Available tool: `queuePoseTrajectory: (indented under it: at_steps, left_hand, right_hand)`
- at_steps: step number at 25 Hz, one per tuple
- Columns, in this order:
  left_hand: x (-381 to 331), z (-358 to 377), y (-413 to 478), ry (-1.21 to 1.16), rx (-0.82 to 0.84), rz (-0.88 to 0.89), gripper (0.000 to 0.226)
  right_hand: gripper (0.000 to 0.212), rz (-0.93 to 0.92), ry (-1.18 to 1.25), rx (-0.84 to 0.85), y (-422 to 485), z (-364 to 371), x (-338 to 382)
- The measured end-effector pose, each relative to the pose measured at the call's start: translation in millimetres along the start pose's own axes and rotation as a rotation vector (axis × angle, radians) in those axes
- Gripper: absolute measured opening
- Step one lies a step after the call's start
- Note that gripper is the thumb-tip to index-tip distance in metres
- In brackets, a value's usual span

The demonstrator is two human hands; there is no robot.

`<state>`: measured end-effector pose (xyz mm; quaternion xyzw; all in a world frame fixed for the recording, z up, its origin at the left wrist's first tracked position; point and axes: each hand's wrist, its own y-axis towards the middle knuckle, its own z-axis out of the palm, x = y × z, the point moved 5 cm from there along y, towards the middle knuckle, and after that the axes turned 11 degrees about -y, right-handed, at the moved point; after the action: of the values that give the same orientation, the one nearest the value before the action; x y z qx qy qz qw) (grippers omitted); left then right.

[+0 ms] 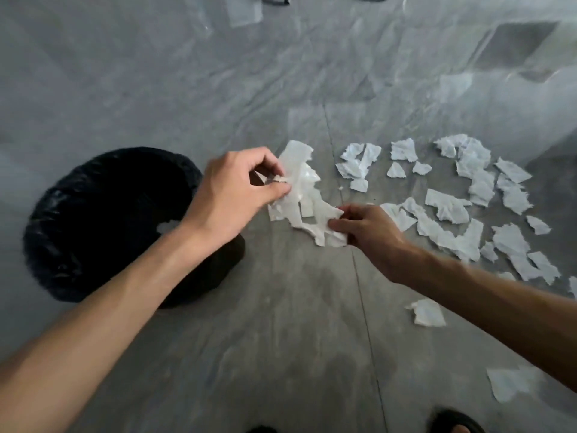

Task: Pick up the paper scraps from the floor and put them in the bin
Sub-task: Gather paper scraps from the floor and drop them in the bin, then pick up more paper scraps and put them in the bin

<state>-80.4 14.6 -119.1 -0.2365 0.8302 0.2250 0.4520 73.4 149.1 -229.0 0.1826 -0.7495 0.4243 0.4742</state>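
Scraps of white paper (462, 210) lie scattered over the grey floor (312, 323), right of the black-lined bin (103, 226). The left hand (237, 195) pinches a bunch of scraps (299, 198) in a closed grip; the right hand (365, 229) pinches the bunch's lower edge.

one black bin (103, 226), two hands, dozens of white paper scraps (452, 210)
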Motion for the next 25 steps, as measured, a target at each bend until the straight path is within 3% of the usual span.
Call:
queuePoseTrajectory:
  at_steps: [3, 6, 10, 12, 14, 17, 22, 25]
  left_hand:
    - [11.3, -71.0, -12.2, 0.072, -0.142, -0.021, 0.012]
    - [60.0, -115.8, -31.5, 0.229, -0.240, -0.190, 0.010]
    - [131.0, -135.7, -64.3, 0.415, -0.166, -0.528, 0.011]
    - [144.9, -139.2, -77.6, 0.427, -0.140, -0.625, 0.012]
    - [145.4, -142.2, -85.7, 0.433, -0.175, -0.684, 0.027]
    - [128.4, -139.8, -87.1, 0.469, -0.269, -0.652, 0.038]
    - [70.4, -83.6, -51.2, 0.386, -0.271, -0.441, 0.028]
    - [37.9, -28.7, -13.1, 0.343, -0.180, -0.356, 0.025]
  right_hand:
    - [0.015, -0.079, -0.014, 0.121, 7.5, 50.0, 55.2]
    - [0.005, -0.181, -0.045, 0.203, 15.2, 96.0, 97.4]
    - [0.006, -0.217, -0.040, 0.353, 26.4, 152.5, 129.7]
    - [0.005, -0.173, -0.079, 0.404, 33.5, 177.9, 135.0]
    - [0.002, -0.084, -0.107, 0.485, 37.7, 194.9, 133.8]
    - [0.026, -0.035, -0.109, 0.593, 40.7, 191.6, 126.1]
    - [0.026, -0.275, -0.134, 0.400, 58.7, 99.3, 114.8]
    - [0.019, -0.289, -0.372, 0.313, 76.7, 26.0, 71.4]
